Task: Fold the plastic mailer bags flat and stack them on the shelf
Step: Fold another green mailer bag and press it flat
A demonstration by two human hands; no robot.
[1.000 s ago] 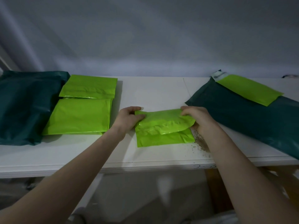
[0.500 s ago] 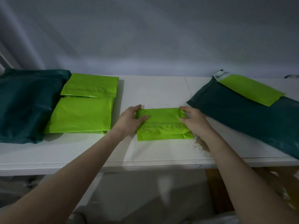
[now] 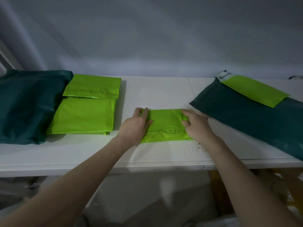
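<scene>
From the head view, a white shelf (image 3: 164, 89) runs the full width of the frame against a pale grey wall (image 3: 155, 38), its front edge (image 3: 98, 167) just below the forearms. The folded lime-green mailer (image 3: 165, 125) lies flat near the middle of the shelf, a little back from that front edge. The left hand (image 3: 136, 125) rests on the mailer's left end, fingers (image 3: 144, 113) curled over the far corner and thumb lying across the top face. The right hand (image 3: 196, 124) holds the right end, its fingers bent and pinching the plastic at the edge.

Bare shelf lies open between this mailer and the green stack to its left, and behind it up to the wall. On the right the gap is tight: the right hand sits just beside the near corner of a dark green bag (image 3: 254, 118).

Lime-green pieces number four (counting visible faces only): the one in hand, a large folded one (image 3: 83, 117) at left with layers showing under its near edge, a smaller one (image 3: 93, 86) behind it, and an unfolded one (image 3: 255, 90) lying tilted on the right-hand dark bag. Dark green bags number two; the other (image 3: 27, 104) lies at the far left, touching the green stack.

Pale crumbs (image 3: 199, 147) speckle the shelf near the right wrist. Light is dim, and what lies below the shelf is blurred.
</scene>
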